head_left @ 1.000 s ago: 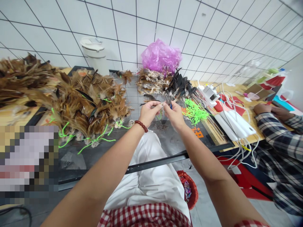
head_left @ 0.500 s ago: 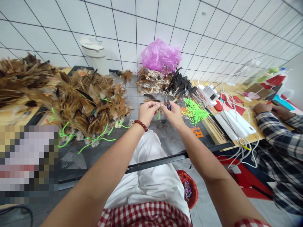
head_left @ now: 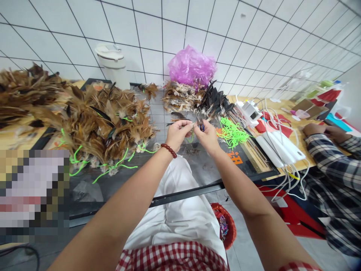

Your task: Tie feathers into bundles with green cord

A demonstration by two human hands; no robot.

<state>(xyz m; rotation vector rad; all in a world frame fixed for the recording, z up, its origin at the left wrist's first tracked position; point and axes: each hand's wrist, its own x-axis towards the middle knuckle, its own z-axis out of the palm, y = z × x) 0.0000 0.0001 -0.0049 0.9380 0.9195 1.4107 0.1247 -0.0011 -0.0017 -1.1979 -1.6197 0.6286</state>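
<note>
Our left hand (head_left: pixel 177 134) has edged right since the earlier frame; at frame centre it pinches a pale tip (head_left: pixel 193 125) above green cord (head_left: pixel 191 138); our right hand (head_left: pixel 208 136) grasps a blue-handled tool (head_left: pixel 202 127); we judge it close fingertip work, next needing a steady pinch.

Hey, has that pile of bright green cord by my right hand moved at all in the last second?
No. The green cord pile sits in the same place, just beyond the orange lettering on the work surface.

Red checked shirt (head_left: pixel 175 256); white trousers (head_left: pixel 176 210), apparently; reddish bead bracelet (head_left: pixel 169 150).
</note>
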